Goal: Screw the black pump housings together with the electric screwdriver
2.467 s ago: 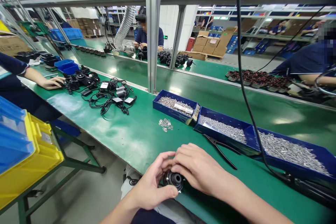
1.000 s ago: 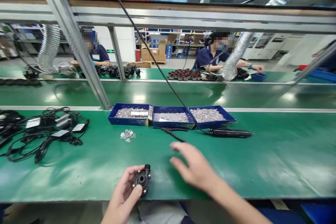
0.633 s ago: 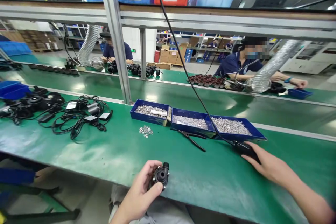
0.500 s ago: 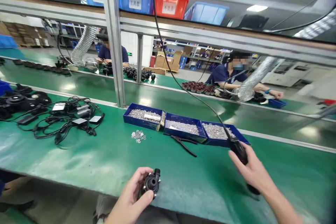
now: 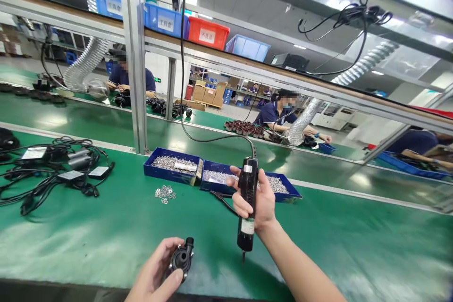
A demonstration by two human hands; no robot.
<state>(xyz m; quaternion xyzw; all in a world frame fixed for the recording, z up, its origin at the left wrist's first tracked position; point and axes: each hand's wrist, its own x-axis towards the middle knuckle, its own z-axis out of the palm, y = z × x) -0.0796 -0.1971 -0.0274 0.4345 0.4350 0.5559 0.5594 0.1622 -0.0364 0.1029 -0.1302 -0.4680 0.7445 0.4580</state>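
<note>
Left hand (image 5: pixel 155 273) curled round the pump (image 5: pixel 180 259); right hand (image 5: pixel 256 200) gripping the driver (image 5: pixel 247 210) upright (bit down), just right of pump.

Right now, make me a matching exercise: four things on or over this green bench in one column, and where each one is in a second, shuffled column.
Things:
1. electric screwdriver
2. black pump housing
3. loose washers
4. black cables

Places:
A. heaped on the bench at far left
B. upright in the right hand, tip down
C. small pile in front of the leftmost blue tray
D. in the left hand at the near edge

Pairs: 1-B, 2-D, 3-C, 4-A
</note>
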